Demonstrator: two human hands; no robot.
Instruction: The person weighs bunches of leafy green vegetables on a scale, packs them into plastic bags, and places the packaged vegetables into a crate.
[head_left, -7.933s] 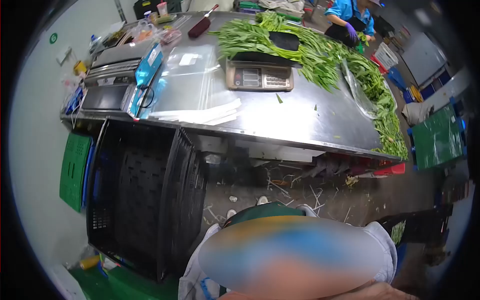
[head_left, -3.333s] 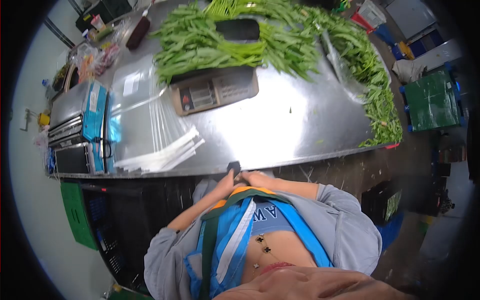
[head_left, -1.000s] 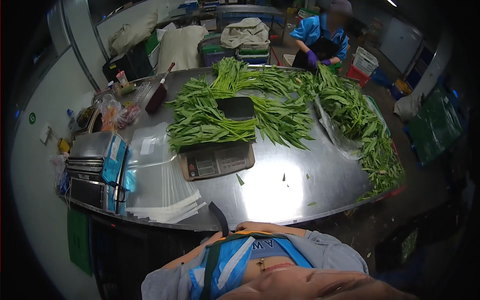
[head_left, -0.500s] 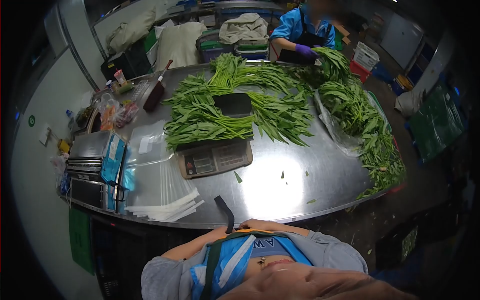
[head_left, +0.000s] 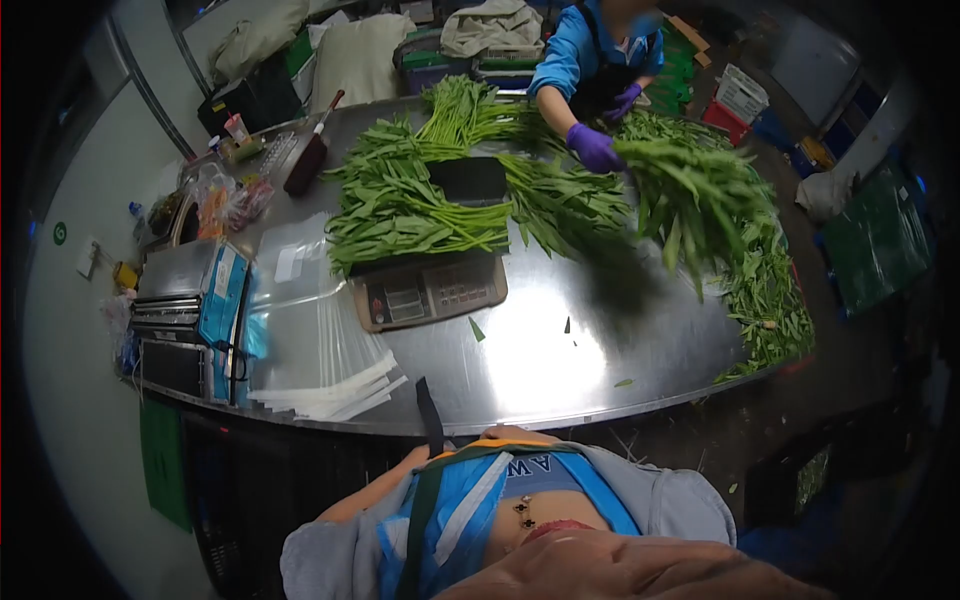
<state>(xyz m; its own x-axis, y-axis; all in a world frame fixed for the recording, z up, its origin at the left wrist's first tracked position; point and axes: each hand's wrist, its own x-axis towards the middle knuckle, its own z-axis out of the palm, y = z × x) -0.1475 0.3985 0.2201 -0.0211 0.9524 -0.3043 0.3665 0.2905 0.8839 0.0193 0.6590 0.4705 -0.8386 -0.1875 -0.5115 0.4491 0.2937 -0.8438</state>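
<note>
At the front edge of the table, my left hand [head_left: 414, 460] and my right hand [head_left: 517, 434] are low against my body. My blue apron [head_left: 462, 490] and clothing hide most of both, and their fingers do not show. A black strap [head_left: 429, 412] sticks up beside my left hand; whether it is held I cannot tell. Beyond them stands a weighing scale [head_left: 432, 298] with leafy green stems [head_left: 420, 228] piled on and around it. Clear plastic bags [head_left: 312, 345] lie flat left of the scale. Loose leaf bits [head_left: 476, 329] lie on the metal table [head_left: 530, 375].
Across the table, a co-worker's purple-gloved hand [head_left: 596, 148] grips a bunch of greens [head_left: 690, 195]. More greens [head_left: 770, 325] lie along the right edge. On the left are a bag sealer [head_left: 185, 310], a dark red-handled cleaver-like tool [head_left: 306, 165] and a pink-lidded cup [head_left: 237, 128].
The co-worker has leaned in over the table, swinging a bunch of greens, blurred, toward the middle right. My view has shifted slightly. My hands stay low; less of them shows.
</note>
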